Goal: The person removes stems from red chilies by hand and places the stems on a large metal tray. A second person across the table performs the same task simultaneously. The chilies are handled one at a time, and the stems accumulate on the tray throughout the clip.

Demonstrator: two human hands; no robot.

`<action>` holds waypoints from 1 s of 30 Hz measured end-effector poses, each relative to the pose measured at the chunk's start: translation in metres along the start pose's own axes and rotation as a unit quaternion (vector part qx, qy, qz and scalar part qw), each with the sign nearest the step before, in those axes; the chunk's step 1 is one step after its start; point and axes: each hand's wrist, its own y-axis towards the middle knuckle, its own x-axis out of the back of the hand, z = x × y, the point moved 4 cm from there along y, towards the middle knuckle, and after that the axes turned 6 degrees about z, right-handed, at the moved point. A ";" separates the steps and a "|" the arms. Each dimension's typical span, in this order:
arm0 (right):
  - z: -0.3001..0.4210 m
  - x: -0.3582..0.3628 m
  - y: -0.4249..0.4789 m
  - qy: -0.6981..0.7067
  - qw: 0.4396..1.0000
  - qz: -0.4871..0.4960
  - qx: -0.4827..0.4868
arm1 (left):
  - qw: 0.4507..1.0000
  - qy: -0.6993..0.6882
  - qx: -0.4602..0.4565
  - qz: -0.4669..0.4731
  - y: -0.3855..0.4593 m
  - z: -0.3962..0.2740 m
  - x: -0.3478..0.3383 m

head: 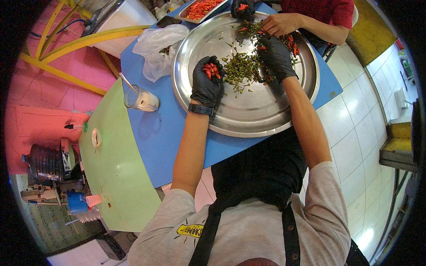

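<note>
My left hand (pixel 207 79), in a black glove with a dark watch band at the wrist, cups several small red chili peppers (pixel 212 70) in its palm. It is over the left part of a large round steel tray (pixel 246 116). To its right lies a heap of green chili stems (pixel 244 68). My right hand (pixel 275 56), also in a black glove, is back-up at the heap's right side. Its fingers are mostly hidden, and a red chili (pixel 262 48) shows beside them. More red chilies (pixel 294 48) with stems lie past it, near the tray's right rim.
Across the tray, a co-worker's bare hand (pixel 281 25) reaches into the heap; their black-gloved hand (pixel 242 8) holds red chilies. A metal pan of chilies (pixel 201 9), a plastic bag (pixel 161 50) and a glass with a spoon (pixel 141 98) share the blue table (pixel 166 146).
</note>
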 end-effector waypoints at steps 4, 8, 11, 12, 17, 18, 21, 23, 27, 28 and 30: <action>0.010 -0.002 0.007 -0.057 0.988 0.136 -0.040 | 0.999 0.007 -0.006 0.038 0.000 0.001 0.000; 0.023 0.007 0.007 0.052 0.993 0.100 -0.040 | 0.996 -0.054 0.049 -0.051 -0.004 0.002 -0.012; 0.042 0.009 0.004 0.275 0.961 0.041 0.000 | 0.994 -0.043 0.090 -0.050 -0.001 0.007 -0.010; 0.051 0.010 0.004 0.364 0.926 0.102 -0.002 | 0.994 -0.013 0.091 -0.056 -0.004 0.006 -0.015; 0.082 0.006 0.001 0.450 0.882 0.141 -0.003 | 0.978 -0.098 0.142 0.118 0.006 0.016 0.003; 0.082 0.002 0.000 0.438 0.889 0.137 0.001 | 0.987 -0.050 0.122 0.096 0.001 0.014 -0.005; 0.082 -0.006 -0.002 0.433 0.891 0.136 0.014 | 0.977 -0.104 0.160 0.096 0.000 0.016 -0.014; 0.084 -0.010 -0.002 0.461 0.876 0.140 0.016 | 0.976 -0.089 0.163 0.112 -0.001 0.015 -0.018; 0.088 0.004 -0.005 0.494 0.857 0.148 -0.001 | 0.970 0.196 0.043 0.134 -0.016 0.002 -0.038; 0.090 0.009 -0.005 0.489 0.859 0.151 -0.006 | 0.977 0.173 0.054 0.116 -0.015 0.003 -0.038; 0.090 0.005 -0.004 0.418 0.902 0.100 0.047 | 0.991 0.023 0.117 0.057 -0.009 0.009 -0.033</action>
